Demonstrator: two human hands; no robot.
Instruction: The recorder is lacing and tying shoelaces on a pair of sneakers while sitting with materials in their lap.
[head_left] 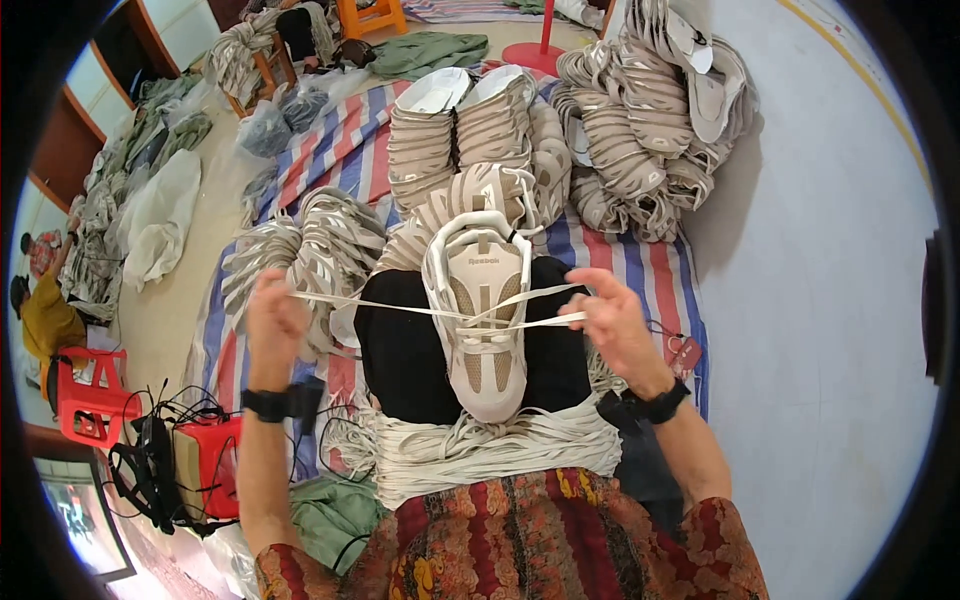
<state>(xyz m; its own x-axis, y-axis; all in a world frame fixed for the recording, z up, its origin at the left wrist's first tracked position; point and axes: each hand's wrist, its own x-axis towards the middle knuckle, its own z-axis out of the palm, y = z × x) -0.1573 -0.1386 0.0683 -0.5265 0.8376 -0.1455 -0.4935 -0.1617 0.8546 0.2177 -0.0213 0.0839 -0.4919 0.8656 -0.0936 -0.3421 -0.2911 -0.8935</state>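
Observation:
A beige and cream shoe upper (482,310) lies on my lap, toe toward me, over black trousers (400,350). A flat white lace (400,305) runs across it, crossing at the middle. My left hand (272,315) pinches the lace's left end and pulls it out to the left. My right hand (615,315) pinches the right end and holds it taut to the right. A bundle of loose white laces (480,450) rests across my lap below the shoe.
Stacks of similar beige uppers (630,130) stand on a striped red, white and blue sheet (340,130) ahead. More uppers (320,250) pile at the left. Red plastic stools (90,395) and black cables sit at lower left. A person in yellow (45,315) sits far left.

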